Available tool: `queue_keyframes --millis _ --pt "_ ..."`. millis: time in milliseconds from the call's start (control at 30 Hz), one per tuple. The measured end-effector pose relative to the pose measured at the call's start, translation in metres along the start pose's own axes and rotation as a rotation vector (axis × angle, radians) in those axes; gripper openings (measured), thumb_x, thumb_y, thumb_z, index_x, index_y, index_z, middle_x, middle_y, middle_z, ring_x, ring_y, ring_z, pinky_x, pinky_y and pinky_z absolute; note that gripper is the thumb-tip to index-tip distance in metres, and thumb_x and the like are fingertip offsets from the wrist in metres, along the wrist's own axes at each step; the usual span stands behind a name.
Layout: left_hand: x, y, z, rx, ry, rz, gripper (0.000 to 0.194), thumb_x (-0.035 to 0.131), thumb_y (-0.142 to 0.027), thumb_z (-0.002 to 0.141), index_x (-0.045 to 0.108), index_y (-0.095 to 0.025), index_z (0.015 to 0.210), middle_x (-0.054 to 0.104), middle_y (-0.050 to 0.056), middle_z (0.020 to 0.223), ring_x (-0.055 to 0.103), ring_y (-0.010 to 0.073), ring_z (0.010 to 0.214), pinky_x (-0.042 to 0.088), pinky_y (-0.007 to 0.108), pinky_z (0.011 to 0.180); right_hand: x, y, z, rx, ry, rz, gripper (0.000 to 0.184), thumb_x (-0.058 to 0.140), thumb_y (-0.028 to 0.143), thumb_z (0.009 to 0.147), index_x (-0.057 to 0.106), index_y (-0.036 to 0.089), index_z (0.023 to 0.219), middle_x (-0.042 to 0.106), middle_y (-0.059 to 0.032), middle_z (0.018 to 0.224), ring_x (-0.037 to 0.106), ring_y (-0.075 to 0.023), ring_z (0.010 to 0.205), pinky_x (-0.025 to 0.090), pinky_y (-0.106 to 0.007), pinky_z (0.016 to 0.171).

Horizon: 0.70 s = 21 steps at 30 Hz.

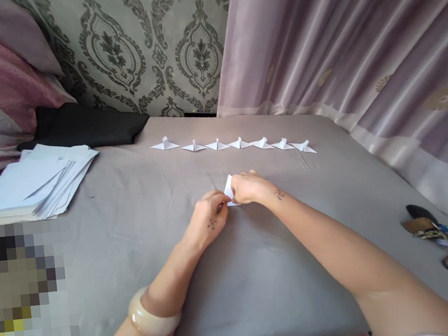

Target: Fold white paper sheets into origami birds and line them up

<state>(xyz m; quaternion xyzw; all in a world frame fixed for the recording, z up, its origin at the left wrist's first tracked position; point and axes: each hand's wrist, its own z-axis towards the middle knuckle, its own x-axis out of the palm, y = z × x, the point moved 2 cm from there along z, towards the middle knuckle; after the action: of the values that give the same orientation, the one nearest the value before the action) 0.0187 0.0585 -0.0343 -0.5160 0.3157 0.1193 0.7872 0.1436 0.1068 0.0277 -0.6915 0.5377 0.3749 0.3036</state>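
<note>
Between my two hands is a small folded piece of white paper (pixel 229 186), standing over the grey cloth. My left hand (pixel 208 217), with a pale bangle on its forearm, pinches the paper's lower left edge. From the right, my right hand (pixel 249 186) grips the same paper with its fingers curled in, hiding much of it. Beyond the hands, several folded white paper shapes (pixel 239 144) with pointed wings and raised middles stand in a row.
A stack of white paper (pixel 31 181) lies at the left, by a folded black cloth (pixel 93 125). Keys (pixel 428 233) and small items lie at the right edge. Curtains (pixel 315 48) hang along the right side; a blurred object (pixel 18 293) is at lower left.
</note>
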Motion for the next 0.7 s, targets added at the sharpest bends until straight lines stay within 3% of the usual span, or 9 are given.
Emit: queue_keyframes --millis 100,233,333,400,433,500,533,633,700 --pt "0.013 -0.001 -0.003 0.162 0.114 0.16 0.035 0.039 -0.005 0.084 0.066 -0.017 0.1 0.066 0.008 0.102 0.06 0.0196 0.096 0.05 0.031 0.086 0.001 0.0 0.0 -0.005 -0.008 0.017 0.019 0.064 0.011 0.067 0.07 0.015 0.085 0.07 -0.0105 0.082 0.065 -0.0232 0.089 0.04 -0.032 0.084" --pt "0.017 -0.003 -0.005 0.194 0.189 0.376 0.038 0.036 -0.003 0.086 0.064 -0.015 0.109 0.064 0.009 0.102 0.058 0.0217 0.094 0.052 0.033 0.084 -0.001 -0.006 -0.006 -0.044 -0.034 0.063 0.009 0.061 0.013 0.071 0.068 0.016 0.074 0.067 -0.0071 0.07 0.063 -0.0207 0.077 0.039 -0.031 0.078" --pt "0.014 -0.009 -0.006 0.218 0.234 0.468 0.037 0.035 -0.003 0.086 0.063 -0.015 0.107 0.062 0.008 0.101 0.056 0.0211 0.092 0.052 0.032 0.082 -0.004 -0.019 -0.018 -0.1 -0.071 0.116 0.016 0.055 0.017 0.077 0.067 0.018 0.067 0.063 -0.0031 0.064 0.059 -0.016 0.065 0.039 -0.028 0.07" --pt "0.012 -0.012 -0.007 0.226 0.259 0.497 0.038 0.033 -0.001 0.086 0.063 -0.014 0.105 0.061 0.009 0.102 0.055 0.0206 0.09 0.052 0.032 0.079 0.0 -0.029 -0.029 -0.129 -0.171 0.169 0.027 0.044 0.022 0.085 0.067 0.02 0.072 0.064 -0.0015 0.069 0.056 -0.0136 0.065 0.038 -0.026 0.069" --pt "0.011 -0.013 -0.007 0.23 0.267 0.504 0.038 0.032 -0.001 0.086 0.063 -0.014 0.105 0.061 0.009 0.102 0.055 0.0205 0.089 0.052 0.031 0.078 0.003 -0.035 -0.035 -0.135 -0.35 0.287 0.027 0.043 0.024 0.086 0.067 0.021 0.074 0.066 -0.0012 0.075 0.056 -0.0133 0.067 0.038 -0.025 0.068" --pt "0.011 -0.013 -0.007 0.236 0.279 0.511 0.039 0.031 -0.001 0.087 0.062 -0.012 0.107 0.06 0.01 0.104 0.054 0.0208 0.089 0.052 0.032 0.078 0.018 -0.046 -0.047 -0.059 -0.679 0.507 0.026 0.042 0.025 0.086 0.067 0.022 0.081 0.068 -0.0005 0.084 0.057 -0.0133 0.072 0.039 -0.024 0.067" --pt "0.011 -0.013 -0.007 0.24 0.284 0.512 0.04 0.03 -0.001 0.087 0.061 -0.012 0.109 0.06 0.01 0.106 0.053 0.0211 0.089 0.052 0.032 0.078 0.03 -0.05 -0.052 0.012 -0.776 0.585 0.024 0.044 0.026 0.085 0.067 0.022 0.082 0.068 -0.0003 0.082 0.058 -0.0137 0.072 0.04 -0.024 0.067" --pt "0.013 -0.012 -0.008 0.248 0.295 0.521 0.042 0.029 0.0 0.086 0.058 -0.01 0.115 0.059 0.011 0.108 0.052 0.0216 0.091 0.051 0.033 0.08 0.073 -0.052 -0.055 0.196 -0.797 0.699 0.02 0.048 0.027 0.082 0.067 0.021 0.078 0.065 -0.0006 0.068 0.058 -0.0154 0.064 0.041 -0.026 0.063" --pt "0.014 -0.01 -0.008 0.244 0.299 0.528 0.043 0.03 0.0 0.086 0.056 -0.011 0.118 0.057 0.011 0.108 0.051 0.0216 0.092 0.05 0.033 0.082 0.095 -0.047 -0.052 0.203 -0.794 0.741 0.023 0.048 0.024 0.082 0.069 0.019 0.087 0.068 -0.0038 0.079 0.06 -0.0164 0.07 0.043 -0.027 0.066"
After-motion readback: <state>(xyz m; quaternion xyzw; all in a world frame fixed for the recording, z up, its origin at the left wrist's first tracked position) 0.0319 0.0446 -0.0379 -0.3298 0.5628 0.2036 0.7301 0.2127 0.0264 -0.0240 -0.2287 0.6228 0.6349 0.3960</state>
